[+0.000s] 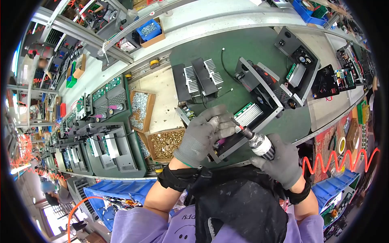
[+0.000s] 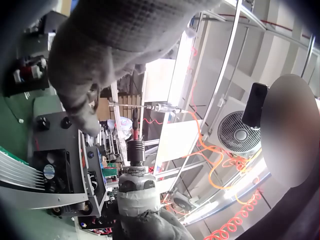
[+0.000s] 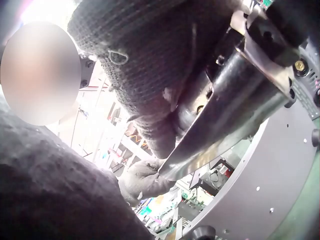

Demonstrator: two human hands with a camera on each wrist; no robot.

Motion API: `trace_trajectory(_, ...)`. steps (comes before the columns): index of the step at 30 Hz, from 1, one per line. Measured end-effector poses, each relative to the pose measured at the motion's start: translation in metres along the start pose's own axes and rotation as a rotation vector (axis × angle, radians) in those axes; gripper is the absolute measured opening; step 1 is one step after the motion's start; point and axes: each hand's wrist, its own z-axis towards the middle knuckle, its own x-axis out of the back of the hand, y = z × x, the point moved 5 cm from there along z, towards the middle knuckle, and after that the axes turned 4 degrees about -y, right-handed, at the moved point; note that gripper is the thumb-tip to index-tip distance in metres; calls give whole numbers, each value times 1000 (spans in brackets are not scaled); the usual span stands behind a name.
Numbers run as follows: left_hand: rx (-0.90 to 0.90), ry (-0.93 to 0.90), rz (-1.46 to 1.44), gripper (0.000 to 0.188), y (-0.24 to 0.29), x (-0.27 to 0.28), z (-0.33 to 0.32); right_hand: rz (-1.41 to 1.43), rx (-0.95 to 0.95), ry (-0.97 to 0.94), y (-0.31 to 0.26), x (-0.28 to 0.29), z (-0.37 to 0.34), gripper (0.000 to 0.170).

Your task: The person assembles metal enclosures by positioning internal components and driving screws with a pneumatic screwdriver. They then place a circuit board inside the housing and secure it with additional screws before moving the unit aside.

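Observation:
My gloved left hand [image 1: 202, 135] is curled just left of the bit of a power screwdriver [image 1: 261, 145]. In the left wrist view its thumb and fingers pinch a small metal piece [image 2: 94, 95], partly hidden. The gloved right hand [image 1: 280, 162] grips the screwdriver body, which is wrapped in white tape; the reddish bit [image 2: 135, 122] points toward the left hand. Below both hands lies an open grey metal housing with a finned white heat sink [image 1: 249, 115]. In the right wrist view the tool's dark shiny body [image 3: 232, 107] sits against the right glove [image 3: 150, 65].
Boxes of brass-coloured fasteners [image 1: 166, 145] and silver screws [image 1: 141, 109] stand to the left. Finned parts [image 1: 204, 77] lie on the green mat [image 1: 251, 40]. Another housing [image 1: 298, 60] stands at the back right. A red coiled hose [image 1: 340, 162] crosses the right side.

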Motion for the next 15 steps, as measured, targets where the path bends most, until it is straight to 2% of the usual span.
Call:
trace_trajectory(4,11,96,81,36,3,1,-2,4,10,-24,-1,-2,-2,55)
trace_trajectory(6,113,181,210,33,2,11,-3,5,21,-17,-1,-3,-3,55)
trace_trajectory(10,54,34,187,31,4,8,-4,8,27,-35,-2,-3,-2,54)
trace_trajectory(12,64,142,27,33,4,-3,-5,3,24,-43,-4,-3,-1,54)
trace_trajectory(13,65,142,28,33,2,-3,-4,-5,32,-48,-5,-2,-1,54)
trace_trajectory(15,29,1,-155,37,-3,-5,-2,-13,38,-52,-7,-3,0,53)
